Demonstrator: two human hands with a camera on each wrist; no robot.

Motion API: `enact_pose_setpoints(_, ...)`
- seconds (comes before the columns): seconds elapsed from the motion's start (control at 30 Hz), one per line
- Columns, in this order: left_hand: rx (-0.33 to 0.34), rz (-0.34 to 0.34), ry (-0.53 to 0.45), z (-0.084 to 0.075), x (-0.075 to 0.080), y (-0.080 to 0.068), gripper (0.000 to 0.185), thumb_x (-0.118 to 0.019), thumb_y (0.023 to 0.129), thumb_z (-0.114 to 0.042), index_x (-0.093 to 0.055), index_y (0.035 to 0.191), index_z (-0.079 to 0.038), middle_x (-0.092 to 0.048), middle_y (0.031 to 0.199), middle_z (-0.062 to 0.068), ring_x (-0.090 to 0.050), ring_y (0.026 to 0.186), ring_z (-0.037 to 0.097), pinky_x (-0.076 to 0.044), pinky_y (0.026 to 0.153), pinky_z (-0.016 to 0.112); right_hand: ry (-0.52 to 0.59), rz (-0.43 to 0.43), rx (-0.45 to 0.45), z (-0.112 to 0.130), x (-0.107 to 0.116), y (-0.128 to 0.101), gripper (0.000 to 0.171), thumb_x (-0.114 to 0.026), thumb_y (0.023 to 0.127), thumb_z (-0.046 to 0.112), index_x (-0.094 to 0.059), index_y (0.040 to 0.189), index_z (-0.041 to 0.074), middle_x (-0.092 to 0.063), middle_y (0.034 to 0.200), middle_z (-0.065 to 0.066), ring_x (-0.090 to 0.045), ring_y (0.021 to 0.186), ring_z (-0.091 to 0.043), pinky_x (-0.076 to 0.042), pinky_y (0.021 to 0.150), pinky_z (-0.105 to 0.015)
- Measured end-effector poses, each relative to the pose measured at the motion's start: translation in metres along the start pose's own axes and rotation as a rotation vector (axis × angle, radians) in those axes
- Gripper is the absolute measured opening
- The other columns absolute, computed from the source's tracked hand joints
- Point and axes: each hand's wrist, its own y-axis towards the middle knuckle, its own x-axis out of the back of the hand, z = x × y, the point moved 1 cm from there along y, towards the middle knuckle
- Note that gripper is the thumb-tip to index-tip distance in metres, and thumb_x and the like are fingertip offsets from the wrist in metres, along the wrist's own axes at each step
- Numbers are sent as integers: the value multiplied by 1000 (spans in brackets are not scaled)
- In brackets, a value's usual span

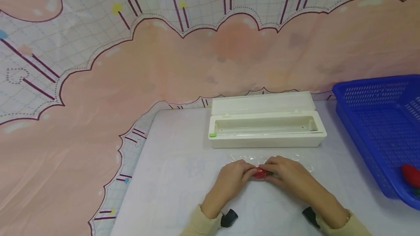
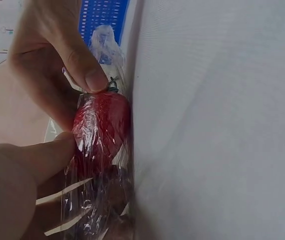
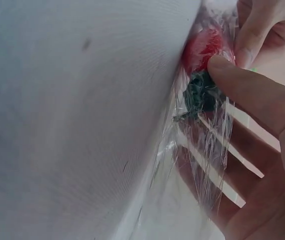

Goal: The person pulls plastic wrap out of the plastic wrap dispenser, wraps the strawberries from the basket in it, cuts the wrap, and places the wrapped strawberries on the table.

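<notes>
A red strawberry (image 1: pixel 260 173) wrapped in clear cling film (image 1: pixel 305 163) lies on the white table (image 1: pixel 170 177), held between both hands. My left hand (image 1: pixel 241 174) pinches its left end and my right hand (image 1: pixel 273 172) pinches its right end. The left wrist view shows the strawberry (image 2: pixel 105 120) under wrinkled film (image 2: pixel 87 200), my left thumb (image 2: pixel 57 150) pressed on its side. In the right wrist view my right thumb (image 3: pixel 232 75) presses by the green calyx (image 3: pixel 200 95), with film (image 3: pixel 207 150) stretched over my fingers.
An open white cling film dispenser box (image 1: pixel 267 126) stands just behind the hands. A blue plastic basket (image 1: pixel 377 119) sits at the right table edge with another red strawberry (image 1: pixel 411 174) in it. A pink patterned cloth (image 1: pixel 98 101) hangs behind and to the left.
</notes>
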Motion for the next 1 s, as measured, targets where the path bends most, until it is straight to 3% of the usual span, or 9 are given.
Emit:
enact_pose_setpoints(0.2,40,-27,-8,-1,4,-2,24,-63,96,-37,-79,98,-19,-70,91,-8,-67,85,7,-52,70,22,21,23,-40,-2,2,-2,28,-79,83,20,-76,110,14,-69,98,8,-65,90,-10,-57,75,-34)
enact_pose_setpoints(0.37,43,-56,8,0,4,-2,23,-65,96,-36,-77,105,-19,-71,97,-7,-69,90,10,-55,74,25,75,54,-44,-4,3,-1,25,-74,88,22,-75,112,13,-65,95,11,-59,86,-5,-55,73,-31)
enact_pose_setpoints(0.5,-10,-108,57,0,4,-2,22,-69,93,-34,-77,109,-21,-73,102,-9,-67,96,9,-55,78,25,101,70,-36,-7,2,-1,25,-71,91,22,-74,114,11,-64,94,12,-55,87,-5,-54,75,-31)
enact_pose_setpoints(0.63,-124,-148,79,-3,6,-2,25,-77,86,-33,-78,107,-19,-73,104,-8,-65,99,8,-54,83,21,120,79,-43,-10,0,-2,25,-69,93,20,-74,116,12,-64,95,13,-54,90,-4,-53,78,-30)
enact_pose_setpoints(0.77,-191,-113,69,-5,4,-2,36,-83,79,-33,-77,111,-16,-72,108,-6,-64,101,8,-52,87,18,139,76,-30,-11,-1,-3,23,-67,94,19,-74,114,13,-62,94,14,-53,89,-4,-52,77,-29)
enact_pose_setpoints(1.0,-156,-65,79,-5,2,-1,37,-81,80,-32,-76,113,-16,-72,107,-7,-65,99,8,-53,85,18,101,61,-25,-10,-2,-4,22,-67,94,19,-74,114,13,-62,98,11,-55,91,-6,-53,78,-31)
